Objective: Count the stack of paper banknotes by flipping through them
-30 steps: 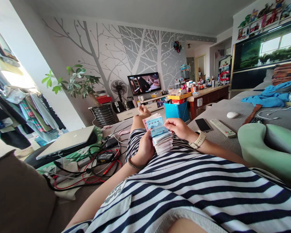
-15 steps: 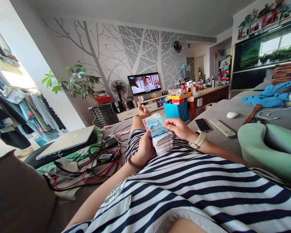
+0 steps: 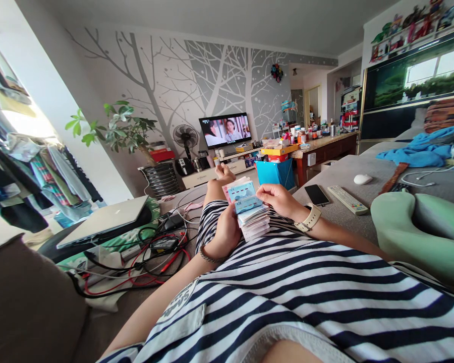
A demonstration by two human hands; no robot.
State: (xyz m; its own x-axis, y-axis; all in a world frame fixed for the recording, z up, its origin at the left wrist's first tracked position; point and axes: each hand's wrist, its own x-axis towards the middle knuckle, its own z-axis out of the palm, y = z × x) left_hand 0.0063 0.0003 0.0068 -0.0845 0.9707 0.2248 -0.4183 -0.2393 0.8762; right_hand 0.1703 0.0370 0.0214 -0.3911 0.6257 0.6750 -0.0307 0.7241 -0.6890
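Note:
My left hand (image 3: 227,228) is closed round the left side of a thick stack of paper slips (image 3: 254,224), whose layered lower edges fan out unevenly. On top lies a light-blue printed slip (image 3: 245,195), with pale pink slips (image 3: 229,190) showing behind its upper left. Thumb and fingers of my right hand (image 3: 274,197) pinch the right edge of the blue slip. The print is too small to read, so I cannot tell whether these are banknotes or tickets. Both hands rest above my lap, over blue-and-white striped cloth (image 3: 287,287).
To the left lie a silver laptop (image 3: 106,219) and tangled cables (image 3: 162,247). On the sofa at right are a phone (image 3: 317,194), a remote control (image 3: 347,199), a white mouse (image 3: 362,179) and a green neck pillow (image 3: 419,237). A television (image 3: 227,130) stands ahead.
The blue slip has tilted slightly between my hands, its printed face lying at a different angle. Both hands stay almost where they were, and the television picture differs a little.

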